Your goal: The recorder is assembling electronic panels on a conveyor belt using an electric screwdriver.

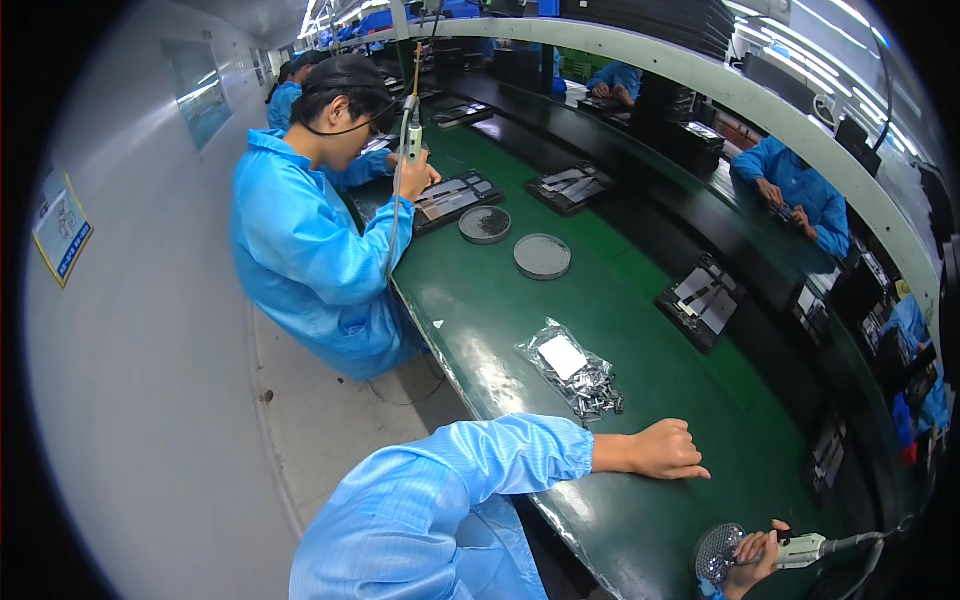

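Note:
My left hand [662, 450] rests on the green tabletop as a closed fist, with nothing showing in it. The blue-sleeved arm behind it lies across the table's near edge. Just beyond that wrist is a clear plastic bag [566, 357] with a white label, and small metal parts [598, 392] fill its near end. At the lower right, my right hand [754, 566] is closed around a pale electric screwdriver [800, 550] with a cable. It is held over a round dish [712, 545] of tiny parts, whose near side the hand partly hides. The screwdriver's tip cannot be made out.
A co-worker [310, 220] in blue sits to the left, holding another screwdriver [414, 140] over an opened tablet [455, 200]. Two round dishes [542, 257] stand near. Opened tablets [702, 303] lie along the dark conveyor belt [640, 235]. A white rail [690, 60] arches above.

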Tool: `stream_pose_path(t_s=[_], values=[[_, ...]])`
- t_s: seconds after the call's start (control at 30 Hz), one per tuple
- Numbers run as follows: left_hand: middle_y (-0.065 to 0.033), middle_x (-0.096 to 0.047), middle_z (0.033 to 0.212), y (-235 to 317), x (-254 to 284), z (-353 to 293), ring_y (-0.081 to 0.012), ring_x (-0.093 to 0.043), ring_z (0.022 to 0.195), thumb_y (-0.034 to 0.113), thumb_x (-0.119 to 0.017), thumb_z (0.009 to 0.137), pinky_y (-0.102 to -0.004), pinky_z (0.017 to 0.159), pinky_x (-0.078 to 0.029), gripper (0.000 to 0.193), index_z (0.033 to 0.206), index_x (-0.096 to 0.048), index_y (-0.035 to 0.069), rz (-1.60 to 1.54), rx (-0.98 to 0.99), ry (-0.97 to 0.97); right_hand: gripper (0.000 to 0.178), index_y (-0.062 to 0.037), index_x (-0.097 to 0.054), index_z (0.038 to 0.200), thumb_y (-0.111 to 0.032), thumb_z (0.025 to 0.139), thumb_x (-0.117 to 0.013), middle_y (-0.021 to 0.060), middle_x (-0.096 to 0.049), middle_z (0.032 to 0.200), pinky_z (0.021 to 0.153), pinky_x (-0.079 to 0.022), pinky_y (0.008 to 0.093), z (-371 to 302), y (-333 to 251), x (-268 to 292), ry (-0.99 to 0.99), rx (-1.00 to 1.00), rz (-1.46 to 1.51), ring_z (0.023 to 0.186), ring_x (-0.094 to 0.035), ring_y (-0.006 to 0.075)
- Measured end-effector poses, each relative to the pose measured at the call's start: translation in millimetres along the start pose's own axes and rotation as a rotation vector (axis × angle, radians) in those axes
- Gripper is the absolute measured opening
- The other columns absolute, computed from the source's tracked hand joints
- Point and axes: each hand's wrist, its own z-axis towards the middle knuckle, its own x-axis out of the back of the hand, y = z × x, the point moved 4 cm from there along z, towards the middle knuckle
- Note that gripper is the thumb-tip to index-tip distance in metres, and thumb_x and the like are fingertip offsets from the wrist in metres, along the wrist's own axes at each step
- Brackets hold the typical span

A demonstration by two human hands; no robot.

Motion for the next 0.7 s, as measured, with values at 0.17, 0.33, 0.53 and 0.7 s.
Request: stream_pose_path(t_s=[0.17, 0.33, 0.53, 0.7], values=[[-0.0015, -0.042, 0.047, 3, 9, -1, -0.02, -0.046, 0.046, 0.031, -0.067, 0.083, -0.0328, 0.052, -0.035, 0.044, 0.051, -0.044, 0.012, 0.021, -0.039, 0.059, 0.042, -0.0146, -0.033, 0.055, -0.015, 0.094, -0.047, 0.0028, -0.035, 0.047, 0.048, -0.038, 0.0294, -1, -14, -19, 0.071, -0.207, -0.042, 0.043, -0.035, 0.0145], [-0.0006, -0.04, 0.046, 5, 17, 4, -0.0183, -0.043, 0.043, 0.026, -0.069, 0.081, -0.0316, 0.049, -0.034, 0.044, 0.05, -0.042, 0.012, 0.027, -0.082, 0.106, 0.026, 0.0043, -0.043, 0.112, -0.014, 0.094, -0.045, -0.0008, -0.032, 0.048, 0.038, -0.033, 0.0222, -2, -11, -12, 0.056, -0.043, -0.018, 0.037, -0.03, 0.0076], [-0.0001, -0.037, 0.045, 7, 23, 2, -0.0173, -0.041, 0.041, 0.023, -0.071, 0.077, -0.0308, 0.046, -0.032, 0.044, 0.048, -0.039, 0.012, 0.016, -0.114, 0.138, 0.027, 0.0048, -0.042, 0.113, -0.014, 0.094, -0.046, 0.0001, -0.032, 0.048, 0.039, -0.034, 0.0221, 0, -21, -21, -0.013, -0.018, -0.063, 0.038, -0.03, 0.0077], [-0.0002, -0.036, 0.044, 10, 23, 6, -0.0174, -0.04, 0.04, 0.023, -0.071, 0.076, -0.0308, 0.045, -0.032, 0.045, 0.047, -0.038, 0.012, 0.017, -0.107, 0.13, 0.027, 0.0041, -0.043, 0.115, -0.014, 0.095, -0.043, -0.002, -0.03, 0.05, 0.039, -0.031, 0.0209, -2, -29, -20, -0.085, 0.008, -0.038, 0.038, -0.029, 0.0065]])
